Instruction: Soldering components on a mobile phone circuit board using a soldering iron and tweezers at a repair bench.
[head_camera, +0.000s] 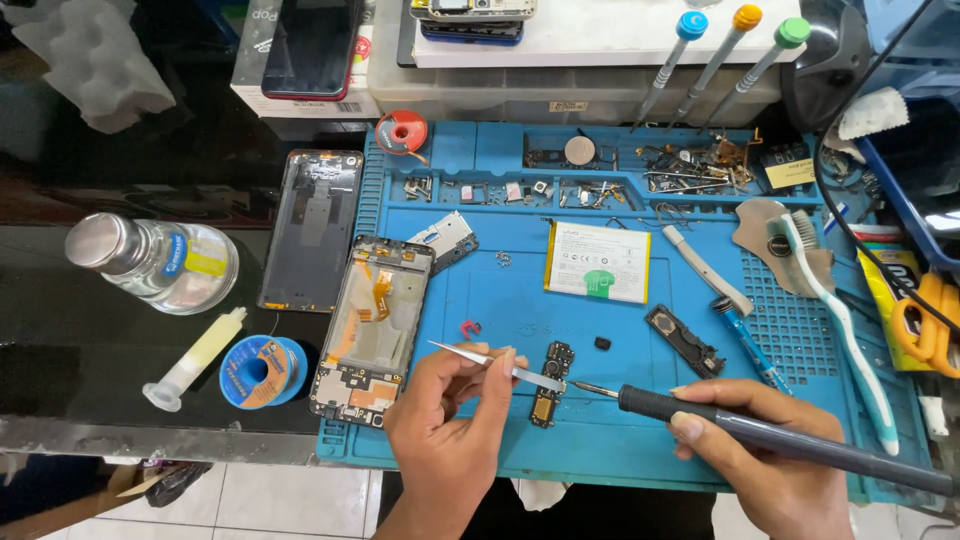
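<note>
I am working near the bottom middle of the frame, my left hand (450, 405) pinching a pair of slim steel tweezers (495, 362) in a closed grip, their points slanting down to the right onto the small dark circuit board (551, 383). My right hand (770, 455) is wrapped around the black, matte handle of a soldering iron (760, 432), clenched on it, its thin metal tip pointing left and meeting the board's right edge just beside the tweezer points. The board is lying between my two hands, its long axis running nearly top to bottom, slightly tilted; the left hand is sitting nearer to it, while the iron is reaching across from the lower right. Everything here is resting on a blue rubbery mat (620, 330) with ribbed edges and moulded trays, laid on the tabletop. Left of the board an opened phone frame (372, 330) is showing orange flex ribbons, and beside that a blue spool of solder wire (263, 370) and a pale syringe (195, 360) are lying on the dark glossy surface. Further up the frame a flat white battery (597, 262) is lying, with a white toothbrush (840, 310) to the right. At the far edge three screwdrivers (715, 60) with coloured caps are leaning, and a clear glass bottle (155, 262) is standing at the left.
</note>
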